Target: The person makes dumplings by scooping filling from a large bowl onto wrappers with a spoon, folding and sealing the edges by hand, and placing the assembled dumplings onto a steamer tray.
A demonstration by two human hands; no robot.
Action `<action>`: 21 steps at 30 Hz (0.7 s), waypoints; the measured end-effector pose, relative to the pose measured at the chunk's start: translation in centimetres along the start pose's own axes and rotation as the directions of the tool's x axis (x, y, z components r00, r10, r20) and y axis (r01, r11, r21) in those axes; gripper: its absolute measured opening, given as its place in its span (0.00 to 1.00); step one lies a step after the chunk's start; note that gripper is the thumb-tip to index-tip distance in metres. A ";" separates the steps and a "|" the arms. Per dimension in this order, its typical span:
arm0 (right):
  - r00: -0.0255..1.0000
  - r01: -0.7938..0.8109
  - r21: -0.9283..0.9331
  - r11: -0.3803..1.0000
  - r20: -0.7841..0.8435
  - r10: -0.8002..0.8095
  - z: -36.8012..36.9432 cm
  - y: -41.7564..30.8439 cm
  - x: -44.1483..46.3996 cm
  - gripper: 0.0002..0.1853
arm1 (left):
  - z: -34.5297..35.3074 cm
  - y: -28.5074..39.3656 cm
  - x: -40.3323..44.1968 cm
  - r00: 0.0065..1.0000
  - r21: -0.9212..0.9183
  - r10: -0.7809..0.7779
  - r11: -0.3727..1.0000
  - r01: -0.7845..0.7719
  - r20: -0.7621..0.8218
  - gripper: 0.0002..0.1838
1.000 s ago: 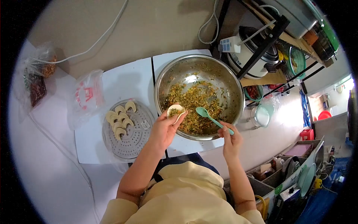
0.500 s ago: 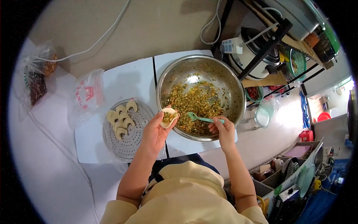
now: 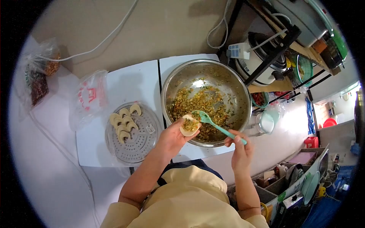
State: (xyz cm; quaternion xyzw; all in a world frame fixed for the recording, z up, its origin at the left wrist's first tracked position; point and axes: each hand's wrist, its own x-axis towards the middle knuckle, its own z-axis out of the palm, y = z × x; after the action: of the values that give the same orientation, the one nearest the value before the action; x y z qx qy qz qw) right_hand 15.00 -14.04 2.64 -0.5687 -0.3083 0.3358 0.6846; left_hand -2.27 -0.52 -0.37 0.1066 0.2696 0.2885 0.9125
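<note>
A round dumpling wrapper [image 3: 188,132] lies cupped in my left hand [image 3: 172,140], with chopped filling on it. My right hand [image 3: 240,150] grips the handle of a pale green spoon [image 3: 219,128], whose bowl is at the wrapper's upper right edge. Both hands are at the near rim of a large steel bowl [image 3: 243,99]. Inside it is a chopped vegetable filling [image 3: 209,100]. Left of the bowl, several folded dumplings [image 3: 124,121] sit on a round perforated metal tray [image 3: 138,150].
A plastic bag with red print [image 3: 91,95] lies left of the tray on the white table [image 3: 114,81]. At the right, a black-framed rack [image 3: 273,53] holds a rice cooker [image 3: 255,72] and a power strip [image 3: 239,50]. Clear bags of dry goods [image 3: 38,83] are at far left.
My left hand has moved right with the wrapper, in front of the bowl. The spoon has come up out of the filling to the wrapper, and my right hand has shifted right and down.
</note>
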 end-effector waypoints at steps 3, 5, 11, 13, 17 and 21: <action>0.949 0.305 -0.313 0.899 0.181 -0.259 0.3 0.8 -1.9 0.12 | 0.5 -0.3 1.0 0.998 -0.062 -0.002 0.998 0.006 0.062 0.21; 0.889 0.441 -0.463 0.769 0.341 -0.305 -0.3 1.0 -2.1 0.14 | 0.3 -0.4 1.7 0.999 -0.059 0.004 0.998 -0.001 0.042 0.21; 0.695 0.719 -0.640 0.270 0.653 -0.301 -0.4 3.6 -3.2 0.26 | -0.6 -0.8 3.0 0.999 -0.059 0.029 0.998 -0.032 -0.041 0.20; 0.689 0.725 -0.639 0.256 0.670 -0.276 -0.8 3.8 -3.3 0.26 | -0.3 -0.6 3.0 0.998 -0.070 0.028 0.997 -0.032 -0.053 0.20; 0.674 0.737 -0.631 0.242 0.708 -0.210 -1.9 3.7 -3.5 0.26 | -0.2 -0.3 3.0 0.991 -0.092 0.003 0.996 -0.015 -0.133 0.19; 0.657 0.754 -0.604 0.258 0.707 -0.262 -2.3 2.9 -3.4 0.28 | 0.0 -0.3 3.1 0.993 -0.134 -0.003 0.991 -0.013 -0.116 0.19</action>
State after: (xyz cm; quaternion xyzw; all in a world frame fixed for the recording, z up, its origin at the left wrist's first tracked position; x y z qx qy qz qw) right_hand 14.57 -17.76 -0.78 -0.5922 -0.7605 0.0045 0.2663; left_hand -0.04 1.06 -1.76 0.0283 0.3017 0.3140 0.8997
